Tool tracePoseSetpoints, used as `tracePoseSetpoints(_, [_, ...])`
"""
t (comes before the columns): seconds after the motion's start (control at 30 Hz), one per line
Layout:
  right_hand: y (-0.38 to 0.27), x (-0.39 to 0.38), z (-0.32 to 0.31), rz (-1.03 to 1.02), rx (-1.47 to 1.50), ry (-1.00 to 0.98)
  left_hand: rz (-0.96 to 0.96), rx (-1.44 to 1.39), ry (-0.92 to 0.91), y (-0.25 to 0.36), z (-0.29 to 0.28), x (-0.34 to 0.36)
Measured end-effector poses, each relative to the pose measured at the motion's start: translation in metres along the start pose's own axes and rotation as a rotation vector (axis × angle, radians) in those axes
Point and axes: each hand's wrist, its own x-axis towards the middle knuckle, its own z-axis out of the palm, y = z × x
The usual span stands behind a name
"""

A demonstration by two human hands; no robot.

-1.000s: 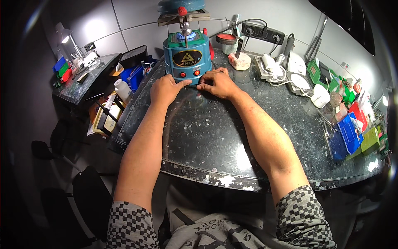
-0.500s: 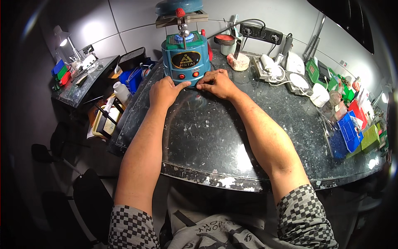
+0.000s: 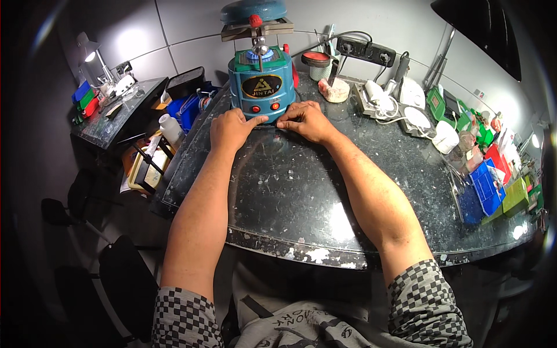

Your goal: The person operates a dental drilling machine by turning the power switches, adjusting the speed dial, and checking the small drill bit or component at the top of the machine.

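Observation:
A teal-blue vacuum forming machine [image 3: 261, 104] stands upright at the back of the dark bench. Two red buttons and an oval badge mark its front. A green rim with a blue glow inside sits on top, and above it are a pale frame plate, a red knob and a round blue head. My left hand [image 3: 231, 129] is curled round the left side of the base, thumb along the front. On the other side, my right hand [image 3: 309, 120] has its fingers bent against the lower right of the base. Some fingertips are hidden.
Right of the machine are a pinkish-white block [image 3: 335, 90] with a dark handle, a red-topped cup [image 3: 316, 59] and a black power strip [image 3: 365, 50]. Corded white devices [image 3: 415, 116] and a blue bin [image 3: 488, 188] line the right side. A dark lamp shade [image 3: 481, 32] hangs upper right.
Both hands keep their place at the machine's base. The view has shifted slightly, so the machine appears a little lower and further right, and more of the lamp shade shows.

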Motion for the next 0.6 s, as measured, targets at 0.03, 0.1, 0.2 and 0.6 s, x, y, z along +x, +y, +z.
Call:
tracePoseSetpoints(0.03, [0.000,0.000,0.000,-0.001,-0.005,0.000,0.002,-0.001,0.000,0.001,-0.001,0.000])
tracePoseSetpoints(0.1, [0.001,0.000,-0.001,0.007,-0.001,0.007,-0.001,0.014,-0.012,0.004,-0.004,-0.001])
tracePoseSetpoints(0.2, [0.001,-0.002,-0.001,0.017,0.010,0.019,-0.020,-0.008,-0.028,0.004,-0.003,0.000])
tracePoseSetpoints(0.6, [0.012,0.002,-0.002,0.021,0.252,0.256,-0.120,-0.323,-0.034,-0.011,0.000,0.009])
